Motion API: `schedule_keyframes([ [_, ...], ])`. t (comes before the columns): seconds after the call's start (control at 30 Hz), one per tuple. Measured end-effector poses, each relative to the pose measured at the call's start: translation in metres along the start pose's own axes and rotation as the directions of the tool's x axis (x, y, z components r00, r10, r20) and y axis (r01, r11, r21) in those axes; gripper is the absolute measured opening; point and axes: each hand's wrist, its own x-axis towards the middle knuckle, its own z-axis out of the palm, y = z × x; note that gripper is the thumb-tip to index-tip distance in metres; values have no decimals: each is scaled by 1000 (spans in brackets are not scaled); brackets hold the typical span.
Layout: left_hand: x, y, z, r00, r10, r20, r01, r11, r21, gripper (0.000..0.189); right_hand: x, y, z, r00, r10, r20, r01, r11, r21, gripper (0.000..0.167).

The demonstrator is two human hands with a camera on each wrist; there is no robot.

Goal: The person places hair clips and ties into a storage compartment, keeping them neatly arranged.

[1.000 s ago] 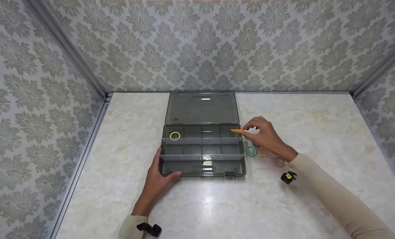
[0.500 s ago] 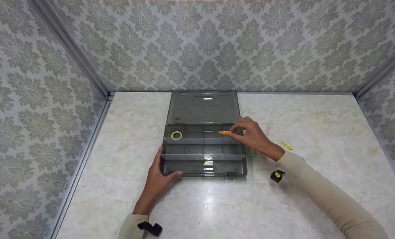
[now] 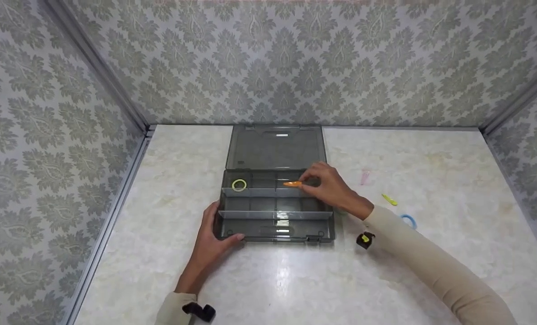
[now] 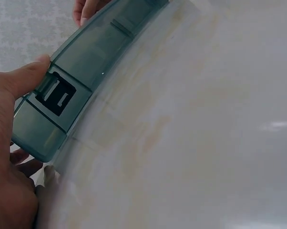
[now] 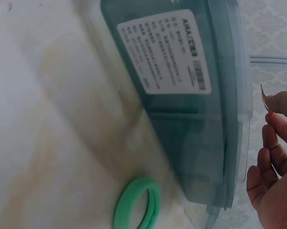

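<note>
A smoky plastic compartment box (image 3: 250,231) lies on the table with its lid (image 3: 275,149) folded back. Clear dividers split it into three long rows. My left hand (image 3: 209,237) grips its front left corner, thumb over the front wall and fingers along the side. Over the back row, my right hand (image 3: 329,186) pinches an orange hair clip (image 3: 292,184) between thumb and fingertips. That clip shows edge-on as a thin curved strip (image 5: 263,99) in the right wrist view. A yellow hair tie (image 3: 233,186) sits at the left end of the back row.
Right of the box lie a pink item (image 3: 364,177), a yellow-green hair clip (image 3: 389,199) and a blue hair tie (image 3: 413,220), partly behind the right sleeve. A green hair tie (image 5: 123,210) is by the box's side. Patterned walls (image 3: 282,58) border the table.
My right hand has moved left over the back row with the orange hair clip, uncovering the things on the table to the right. The left hand keeps its hold on the box.
</note>
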Motion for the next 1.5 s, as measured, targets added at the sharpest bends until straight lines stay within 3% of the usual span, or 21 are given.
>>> schedule_keyframes([
  [0.27,-6,0,-5,1000,-30,-2,30,997,76,109,13,-14,14,999,-34,36,34,999,-6,7],
  [0.53,-11,-1,-3,997,-80,-10,80,995,66,106,33,-25,28,987,-71,144,76,997,-33,9],
  [0.87,-8,0,-1,997,-75,0,75,997,-3,110,50,-35,48,963,-129,236,141,989,-35,7],
  [1.23,-10,0,-1,996,-87,1,87,996,0,111,68,-50,59,939,-120,322,139,990,-37,9],
  [1.5,-12,1,-3,997,-81,-2,81,997,-4,111,79,-55,73,914,-174,367,207,977,-52,10],
])
